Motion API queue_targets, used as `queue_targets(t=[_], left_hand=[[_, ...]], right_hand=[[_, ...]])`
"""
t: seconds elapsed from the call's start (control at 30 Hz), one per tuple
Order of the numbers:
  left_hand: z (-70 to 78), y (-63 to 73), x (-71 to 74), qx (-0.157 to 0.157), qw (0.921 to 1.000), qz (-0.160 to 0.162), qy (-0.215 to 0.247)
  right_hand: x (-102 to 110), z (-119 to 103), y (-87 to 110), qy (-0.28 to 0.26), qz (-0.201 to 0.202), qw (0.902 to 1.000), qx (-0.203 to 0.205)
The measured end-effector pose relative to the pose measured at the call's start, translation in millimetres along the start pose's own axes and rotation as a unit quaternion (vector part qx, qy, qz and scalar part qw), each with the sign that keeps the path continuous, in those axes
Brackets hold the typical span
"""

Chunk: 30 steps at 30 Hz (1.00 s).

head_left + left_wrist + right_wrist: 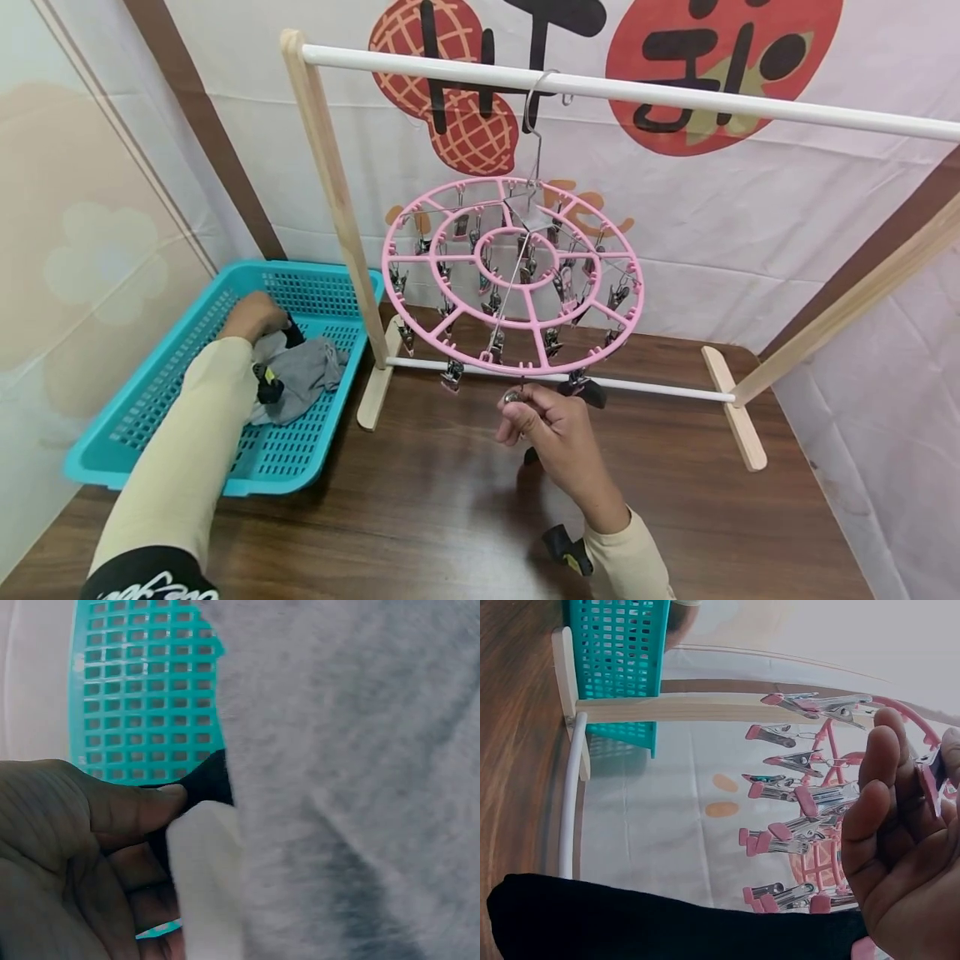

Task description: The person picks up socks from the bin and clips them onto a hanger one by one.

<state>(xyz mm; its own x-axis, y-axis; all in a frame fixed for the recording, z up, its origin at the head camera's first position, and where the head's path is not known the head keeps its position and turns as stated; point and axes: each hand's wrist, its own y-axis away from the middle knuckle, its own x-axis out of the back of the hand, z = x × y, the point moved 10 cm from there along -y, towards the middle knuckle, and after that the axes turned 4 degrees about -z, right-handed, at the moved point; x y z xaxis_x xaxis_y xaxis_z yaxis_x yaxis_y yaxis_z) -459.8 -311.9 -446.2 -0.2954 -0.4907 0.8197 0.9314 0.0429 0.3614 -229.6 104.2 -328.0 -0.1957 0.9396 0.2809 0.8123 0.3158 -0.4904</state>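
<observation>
My left hand (257,317) is down inside the turquoise basket (300,475), among grey and black cloth items. In the left wrist view its thumb and fingers pinch a black cloth (206,780), next to a whitish cloth edge (206,877). A fuzzy grey cloth (345,750) fills the right of that view. My right hand (555,433) is raised under the front rim of the pink round clip hanger (530,304). Between its thumb and forefinger it pinches a metal clip with pink tips (930,784). A black cloth piece (630,919) hangs close by.
The hanger hangs by a metal hook (537,142) from the white top bar (675,96) of a wooden-legged stand (330,192). Several clips dangle around its rings. A lower white bar (645,386) crosses behind my right hand, above the brown wooden table (420,517). A printed cloth backdrop stands behind.
</observation>
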Motion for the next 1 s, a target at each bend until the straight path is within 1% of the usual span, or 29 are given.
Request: queue_targets(t=[0.1,0.2,0.27,0.37,0.43,0.5,0.57,0.67,0.73,0.77,0.87,1.0], left_hand=[[4.6,0.3,5.1,0.002,0.9998,-0.001,-0.018],[9.5,1.1,11.8,-0.001,0.9994,0.007,-0.032],[12.5,3.1,18.2,-0.010,0.9992,0.017,-0.034],[16.0,7.9,26.8,-0.024,0.9994,0.022,-0.016],[19.7,13.4,34.0,-0.039,0.9988,0.029,0.004],[23.3,18.5,39.3,-0.046,0.9985,0.027,0.016],[28.5,25.5,45.3,-0.057,0.9981,0.021,0.012],[35.5,34.8,52.3,-0.065,0.9978,0.009,-0.012],[41.2,41.5,58.7,-0.077,0.9967,0.018,-0.018],[44.0,44.3,62.5,-0.084,0.9960,0.027,-0.019],[53.5,55.2,74.2,-0.104,0.9929,0.057,-0.001],[66.7,72.8,86.0,-0.124,0.9886,0.083,0.019]], right_hand=[[2.9,-1.1,0.2,0.021,0.013,0.9997,-0.007],[6.2,-3.2,0.5,0.047,0.026,0.9985,-0.011],[7.6,-5.0,0.5,0.059,0.030,0.9978,-0.008],[8.4,-7.1,0.5,0.070,0.031,0.9971,-0.001],[8.2,-7.7,0.7,0.061,0.030,0.9977,0.003],[8.4,-7.8,1.2,0.048,0.030,0.9984,0.005],[8.2,-8.8,1.5,0.034,0.031,0.9989,0.007],[7.9,-9.1,1.6,0.013,0.028,0.9995,0.004],[7.6,-9.2,1.6,0.006,0.026,0.9997,-0.001],[7.4,-9.0,1.7,0.004,0.025,0.9997,-0.004],[6.9,-8.6,2.1,0.004,0.024,0.9996,-0.012],[5.2,-9.4,2.8,0.005,0.023,0.9996,-0.017]])
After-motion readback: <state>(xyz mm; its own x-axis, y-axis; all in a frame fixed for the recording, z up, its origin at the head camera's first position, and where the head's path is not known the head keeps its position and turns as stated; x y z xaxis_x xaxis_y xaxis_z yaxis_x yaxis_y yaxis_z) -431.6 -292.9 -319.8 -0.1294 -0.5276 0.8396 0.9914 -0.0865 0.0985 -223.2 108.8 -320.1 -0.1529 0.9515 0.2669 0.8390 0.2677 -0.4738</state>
